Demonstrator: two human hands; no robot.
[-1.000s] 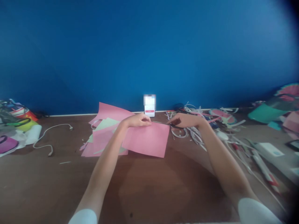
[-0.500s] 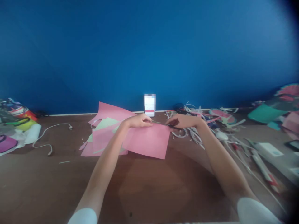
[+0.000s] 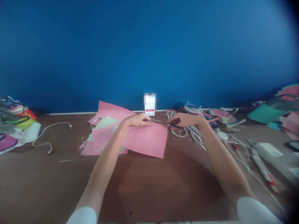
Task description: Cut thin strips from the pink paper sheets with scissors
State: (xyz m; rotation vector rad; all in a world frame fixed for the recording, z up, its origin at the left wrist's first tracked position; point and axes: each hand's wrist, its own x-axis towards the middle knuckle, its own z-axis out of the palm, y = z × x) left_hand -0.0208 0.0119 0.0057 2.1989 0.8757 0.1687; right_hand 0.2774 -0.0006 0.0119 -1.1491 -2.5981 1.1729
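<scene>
My left hand (image 3: 139, 119) is closed on the upper edge of a pink sheet of paper (image 3: 148, 140), which slopes down toward me. My right hand (image 3: 182, 119) grips a pair of scissors by the dark handles (image 3: 175, 126). The thin blade (image 3: 156, 120) points left, behind the sheet's top edge and close to my left fingertips. Whether the blades are apart is too small to tell. Under and left of the held sheet lie more pink sheets (image 3: 114, 109) and pale green paper (image 3: 106, 122).
A lit phone (image 3: 149, 105) leans against the blue wall (image 3: 149, 56). White strips (image 3: 196, 137) and paper scraps are heaped at right, near a white power strip (image 3: 268, 149). A white cable (image 3: 50, 126) and colourful visors (image 3: 8, 141) lie left; a green visor (image 3: 263, 112) stands far right.
The pink sheet's right edge has shifted slightly left, away from my right hand. Both hands keep nearly the same place and grip.
</scene>
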